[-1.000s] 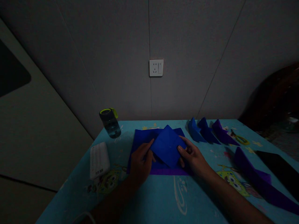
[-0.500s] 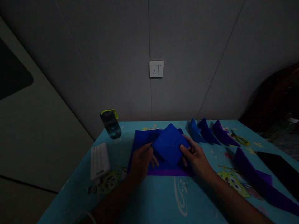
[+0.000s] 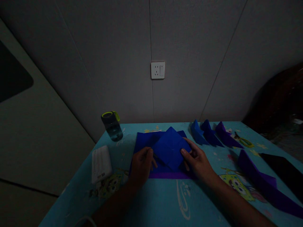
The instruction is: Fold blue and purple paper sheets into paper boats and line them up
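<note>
Hands meet over a dim turquoise cartoon-print table (image 3: 165,201), seen from the head camera. One blue folded paper (image 3: 170,147), diamond-shaped, lies at the centre on a flat stack of sheets (image 3: 144,140), its long axis running from twelve to six o'clock. The left hand (image 3: 141,164) pinches its nine o'clock corner; the right hand (image 3: 198,160) grips its three o'clock corner, fingers curled onto the paper. Both sit equally close. At one o'clock stand three folded pieces (image 3: 209,132), two blue, one purple. One long purple piece (image 3: 260,183) lies at four o'clock. One bottle (image 3: 112,125) stands at ten o'clock, one white power bank (image 3: 101,164) at nine.
</note>
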The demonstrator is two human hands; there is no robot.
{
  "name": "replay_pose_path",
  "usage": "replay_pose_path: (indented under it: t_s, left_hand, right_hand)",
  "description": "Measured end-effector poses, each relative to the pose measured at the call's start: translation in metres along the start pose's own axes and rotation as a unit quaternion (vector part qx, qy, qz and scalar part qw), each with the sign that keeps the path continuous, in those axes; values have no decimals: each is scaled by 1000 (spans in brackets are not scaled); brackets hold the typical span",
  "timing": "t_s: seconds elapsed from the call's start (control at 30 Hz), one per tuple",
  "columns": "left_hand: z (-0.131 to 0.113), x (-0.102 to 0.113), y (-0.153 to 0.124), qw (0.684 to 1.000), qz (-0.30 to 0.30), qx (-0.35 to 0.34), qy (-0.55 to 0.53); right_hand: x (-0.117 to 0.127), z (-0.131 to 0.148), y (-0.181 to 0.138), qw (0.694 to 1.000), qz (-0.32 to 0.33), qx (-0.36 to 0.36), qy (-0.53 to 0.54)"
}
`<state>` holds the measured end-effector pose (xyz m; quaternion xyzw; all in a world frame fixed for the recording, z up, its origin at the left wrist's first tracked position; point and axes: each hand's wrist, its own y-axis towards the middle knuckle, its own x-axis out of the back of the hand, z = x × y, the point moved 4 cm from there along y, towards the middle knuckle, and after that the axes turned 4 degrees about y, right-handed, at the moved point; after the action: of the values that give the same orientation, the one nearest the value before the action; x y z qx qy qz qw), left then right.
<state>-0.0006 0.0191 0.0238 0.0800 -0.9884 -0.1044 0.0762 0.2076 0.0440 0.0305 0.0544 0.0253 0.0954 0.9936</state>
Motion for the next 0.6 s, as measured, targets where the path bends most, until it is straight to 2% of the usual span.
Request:
replay_pose_path:
  t_s: [0.2, 0.47, 0.6]
  left_hand:
    - [-2, 0, 0, 1000, -7, 2, 27]
    - [3, -1, 4, 999, 5, 30, -40]
    - [2, -7, -1, 993, 88, -39, -74]
  right_hand:
    - [0, -4, 0, 1000, 4, -12, -13]
    - [-2, 0, -2, 1000, 6, -7, -25]
    - [0, 1, -1, 1000, -7, -5, 9]
